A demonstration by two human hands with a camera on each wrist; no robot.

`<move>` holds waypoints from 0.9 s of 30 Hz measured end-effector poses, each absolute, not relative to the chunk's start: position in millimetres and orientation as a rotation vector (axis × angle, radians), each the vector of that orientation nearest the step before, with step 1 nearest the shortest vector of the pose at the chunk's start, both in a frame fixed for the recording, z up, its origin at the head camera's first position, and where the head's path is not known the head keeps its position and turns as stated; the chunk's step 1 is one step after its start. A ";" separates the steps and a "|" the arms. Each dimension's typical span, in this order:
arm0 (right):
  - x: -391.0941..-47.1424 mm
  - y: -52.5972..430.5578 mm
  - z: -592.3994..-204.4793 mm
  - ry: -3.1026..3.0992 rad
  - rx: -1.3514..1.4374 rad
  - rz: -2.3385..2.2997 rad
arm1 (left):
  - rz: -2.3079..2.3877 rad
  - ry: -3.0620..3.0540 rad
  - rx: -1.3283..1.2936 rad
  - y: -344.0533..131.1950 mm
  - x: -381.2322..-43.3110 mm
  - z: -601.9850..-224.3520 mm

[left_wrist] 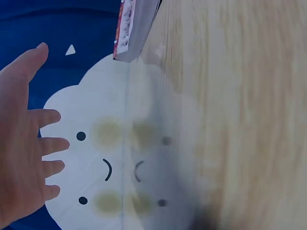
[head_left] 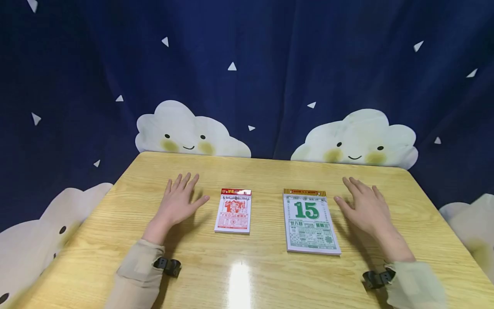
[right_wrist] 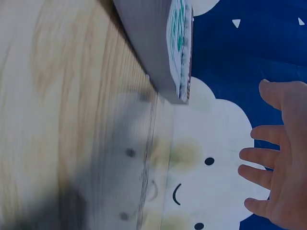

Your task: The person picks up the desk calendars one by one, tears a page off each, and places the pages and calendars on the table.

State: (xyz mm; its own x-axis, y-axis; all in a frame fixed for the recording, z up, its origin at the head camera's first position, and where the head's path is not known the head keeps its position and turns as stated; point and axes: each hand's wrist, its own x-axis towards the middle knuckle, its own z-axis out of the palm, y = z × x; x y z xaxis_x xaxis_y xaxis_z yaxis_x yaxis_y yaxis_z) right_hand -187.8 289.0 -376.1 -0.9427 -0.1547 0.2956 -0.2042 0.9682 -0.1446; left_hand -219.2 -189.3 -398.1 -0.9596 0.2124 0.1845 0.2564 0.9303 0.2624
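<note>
Two bare hands flanked a pair of calendar pads on a pale wooden bench [head_left: 208, 274]. The left hand [head_left: 178, 206] hovered beside the small red-printed calendar [head_left: 233, 214], its grip wide, fingers spread and thumb angled toward the pad. The right hand [head_left: 366, 208] hovered just beyond the larger green-printed calendar [head_left: 311, 223], its grip wide too, the thumb near the pad's upper right side. Both calendars lay flat and face up between the hands, apart from each other, the smaller under a red header, the larger under a striped one and showing a green "15." The space between each hand and its nearest pad was bare wood crossed by shadow. Black devices sat at the left wrist [head_left: 167, 266] and right wrist [head_left: 378, 280], by the cuffs of light sleeves [head_left: 137, 274]. A bright glare [head_left: 239, 285] marked the near part of the bench. Behind its far edge hung a navy curtain [head_left: 270, 51] with white triangles and smiling clouds [head_left: 189, 133].
</note>
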 end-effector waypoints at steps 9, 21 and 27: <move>-191.7 266.5 -375.3 -2.833 0.289 0.332 | -0.505 -2.774 -0.354 -179.0 -217.6 -400.4; -199.5 225.8 -382.8 -2.822 0.293 0.526 | -0.647 -2.808 -0.252 -164.2 -212.4 -402.8; -199.1 204.6 -384.9 -2.838 0.332 0.655 | -0.736 -2.859 -0.213 -155.4 -210.8 -402.4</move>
